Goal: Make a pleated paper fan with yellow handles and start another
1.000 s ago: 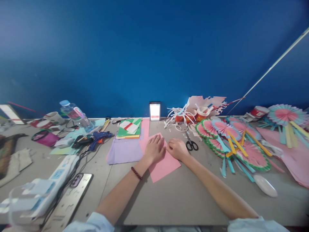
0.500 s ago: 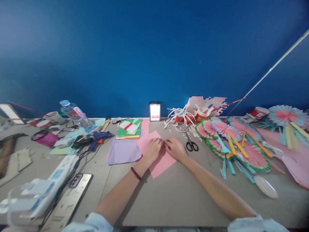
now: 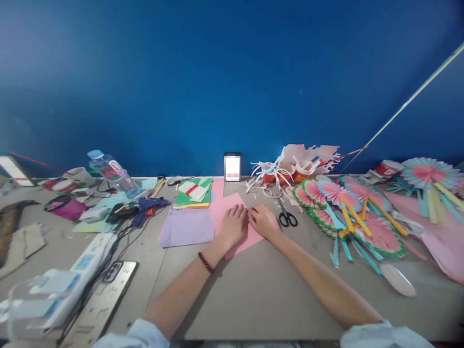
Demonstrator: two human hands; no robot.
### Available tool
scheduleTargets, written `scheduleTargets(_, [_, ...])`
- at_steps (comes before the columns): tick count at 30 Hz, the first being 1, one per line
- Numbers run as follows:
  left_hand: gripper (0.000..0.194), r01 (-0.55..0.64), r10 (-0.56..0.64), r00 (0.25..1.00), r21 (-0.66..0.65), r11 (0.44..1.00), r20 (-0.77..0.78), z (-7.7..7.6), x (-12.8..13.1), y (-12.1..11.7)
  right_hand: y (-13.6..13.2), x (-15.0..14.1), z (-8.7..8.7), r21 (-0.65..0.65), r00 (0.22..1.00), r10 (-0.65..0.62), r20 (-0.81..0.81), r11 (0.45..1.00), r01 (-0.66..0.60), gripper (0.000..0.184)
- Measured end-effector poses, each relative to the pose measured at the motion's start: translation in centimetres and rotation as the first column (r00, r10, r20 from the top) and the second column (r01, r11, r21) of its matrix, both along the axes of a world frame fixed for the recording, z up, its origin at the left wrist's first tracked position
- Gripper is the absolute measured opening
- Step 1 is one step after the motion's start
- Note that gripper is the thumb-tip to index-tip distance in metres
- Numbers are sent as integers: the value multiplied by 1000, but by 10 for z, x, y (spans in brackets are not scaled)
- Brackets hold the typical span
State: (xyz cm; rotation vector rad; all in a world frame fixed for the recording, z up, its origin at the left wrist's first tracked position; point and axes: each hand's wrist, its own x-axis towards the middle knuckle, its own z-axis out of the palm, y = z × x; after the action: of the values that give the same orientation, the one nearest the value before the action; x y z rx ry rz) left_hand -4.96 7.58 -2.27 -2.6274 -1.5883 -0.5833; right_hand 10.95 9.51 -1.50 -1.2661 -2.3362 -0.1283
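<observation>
A sheet of pink paper (image 3: 236,249) lies slanted on the table in front of me, partly covered by my hands. My left hand (image 3: 234,224) rests palm down on it, with fingers stretched out over its middle. On the right part of the sheet, my right hand (image 3: 264,222) has its fingers bent and closed at the paper, close to the left fingertips. What lies under the fingers is hidden. Black-handled scissors (image 3: 288,219) lie just right of my right hand. To the left are a purple sheet (image 3: 188,229) and a stack of coloured paper (image 3: 193,193).
Pleated paper fans (image 3: 380,232) crowd the right side, near a white oval object (image 3: 398,280). Cups with paper strips (image 3: 304,170) stand behind. On the left are a glue gun (image 3: 147,208), a bottle (image 3: 112,169), a power strip (image 3: 81,270) and a phone (image 3: 99,304).
The pink paper has turned slightly under my hands, and its near corner has moved away from me. My left fingers have straightened a little. My right hand has barely moved.
</observation>
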Motion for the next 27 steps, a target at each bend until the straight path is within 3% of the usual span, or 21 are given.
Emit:
scheduleTargets(12, [47, -8, 8, 1000, -43, 999, -3, 8, -3, -2, 4, -1, 0, 25, 1000, 17, 10, 1000, -17, 20])
scheduleTargets(27, [45, -9, 10, 1000, -43, 999, 26, 4, -3, 0, 2, 3, -1, 43, 999, 31, 9, 999, -32, 20])
